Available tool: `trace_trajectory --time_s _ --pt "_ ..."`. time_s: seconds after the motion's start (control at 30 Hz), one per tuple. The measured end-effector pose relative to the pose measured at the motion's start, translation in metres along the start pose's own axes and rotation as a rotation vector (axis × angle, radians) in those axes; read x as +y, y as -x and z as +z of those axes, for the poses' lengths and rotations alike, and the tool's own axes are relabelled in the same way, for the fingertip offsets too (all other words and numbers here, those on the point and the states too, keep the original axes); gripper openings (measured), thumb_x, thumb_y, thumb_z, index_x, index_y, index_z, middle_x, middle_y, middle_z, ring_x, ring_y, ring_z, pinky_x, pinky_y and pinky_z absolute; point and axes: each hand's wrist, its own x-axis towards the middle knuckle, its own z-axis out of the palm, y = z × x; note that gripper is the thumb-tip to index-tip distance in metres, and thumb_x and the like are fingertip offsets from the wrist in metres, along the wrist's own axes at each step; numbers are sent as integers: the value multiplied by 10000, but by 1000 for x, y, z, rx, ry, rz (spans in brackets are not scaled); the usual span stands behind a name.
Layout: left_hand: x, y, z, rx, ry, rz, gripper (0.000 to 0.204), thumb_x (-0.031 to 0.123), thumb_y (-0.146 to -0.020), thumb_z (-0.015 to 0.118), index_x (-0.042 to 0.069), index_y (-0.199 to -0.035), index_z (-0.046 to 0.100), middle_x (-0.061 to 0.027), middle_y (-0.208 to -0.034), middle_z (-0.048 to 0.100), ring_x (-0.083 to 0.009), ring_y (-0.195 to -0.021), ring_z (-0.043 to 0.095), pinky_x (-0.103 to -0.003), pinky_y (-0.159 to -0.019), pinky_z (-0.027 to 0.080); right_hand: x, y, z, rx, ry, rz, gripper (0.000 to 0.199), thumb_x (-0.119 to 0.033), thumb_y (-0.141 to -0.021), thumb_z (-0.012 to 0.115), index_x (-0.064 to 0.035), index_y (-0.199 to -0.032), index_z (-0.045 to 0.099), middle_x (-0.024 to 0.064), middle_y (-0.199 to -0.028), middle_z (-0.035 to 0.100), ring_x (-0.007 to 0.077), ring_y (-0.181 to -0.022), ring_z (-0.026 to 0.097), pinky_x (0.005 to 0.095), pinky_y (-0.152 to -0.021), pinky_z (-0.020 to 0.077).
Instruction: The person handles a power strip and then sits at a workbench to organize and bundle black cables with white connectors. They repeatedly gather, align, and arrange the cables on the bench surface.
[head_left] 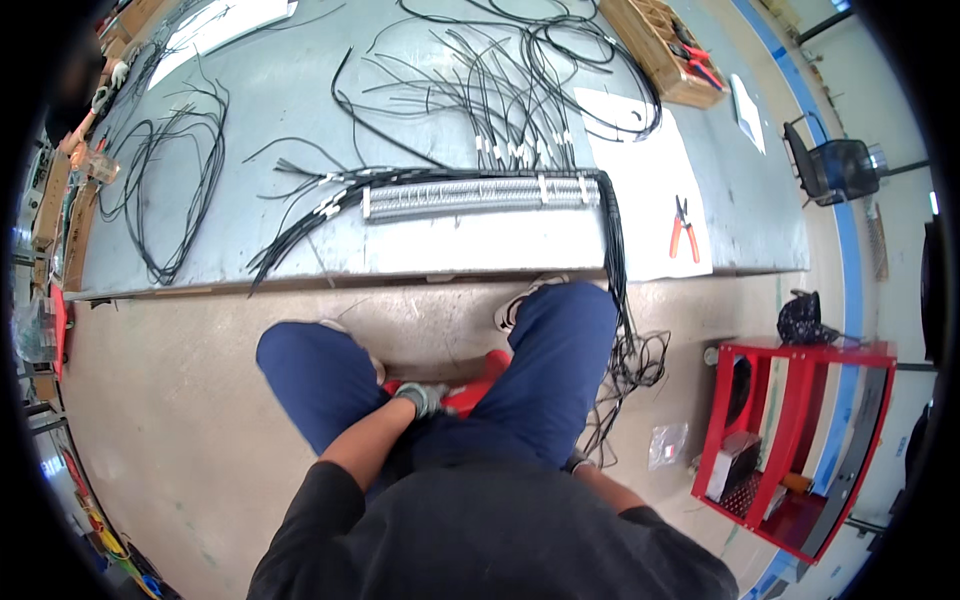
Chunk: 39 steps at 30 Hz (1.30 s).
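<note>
Between my thighs, my left hand (426, 399), in a grey work glove, is closed at the edge of a red stool (470, 398). Only part of the stool shows; my legs and body cover the rest. Beside my right thigh, my right hand (577, 459) is mostly hidden, with a bit of dark glove showing and its fingers out of sight. In front of me on the table lies a bundle of black cables (440, 175) along a grey slotted strip (480, 197). Its right end hangs over the table edge to a tangle of cables (635, 360) near my right leg.
Red-handled pliers (684, 232) lie on white paper (640, 180) on the grey table (290, 110). Looped cables (150, 200) lie left; a wooden tool box (665, 55) stands far right. A red cart (790, 440) and plastic bag (667, 446) are right. Another person's hand shows far left.
</note>
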Motion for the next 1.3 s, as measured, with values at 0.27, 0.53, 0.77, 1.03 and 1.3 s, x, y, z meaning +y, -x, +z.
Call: trace_trajectory --time_s 0.27,0.53,0.77,1.03,1.3 --pt "-28 -2 -8 -120 440 14 893 787 -752 360 152 -1379 410 -152 -1408 409 -326 -1304 375 -420 -1061 301 -32 32 -13 -201 -254 111 438 -327 -728 686 -79 -1085 626 165 -1061 646 315 -987 622 414 -851 499" --pt "-20 -11 -67 -303 162 -253 829 738 -814 322 132 -1373 416 -151 -1384 430 -337 -1289 384 -429 -1070 291 -110 -4 -59 -210 -375 213 425 -321 -735 683 -79 -1080 627 159 -1049 651 312 -972 628 412 -844 502" --pt "-7 4 -85 71 61 -270 779 676 -802 454 106 -1334 454 -168 -1393 417 -334 -1283 393 -399 -1066 303 -110 -2 -76 -150 -351 173 414 -316 -742 680 -79 -1077 627 154 -1038 655 309 -959 634 410 -839 504" --pt "87 121 -172 1119 -200 291 432 347 -854 582 46 -1165 569 -167 -1139 599 -340 -1070 557 -415 -946 426 -117 47 -175 -360 -110 -223 401 -311 -749 677 -79 -1072 628 148 -1026 661 305 -944 640 409 -833 507" --pt "74 141 -259 1541 -314 91 532 281 -709 724 106 -1182 554 -85 -1216 540 -287 -1128 507 -388 -980 404 -108 47 -361 492 -682 -106 147 -155 -872 568 -24 -910 621 44 -743 610 132 -652 559 287 -605 475"
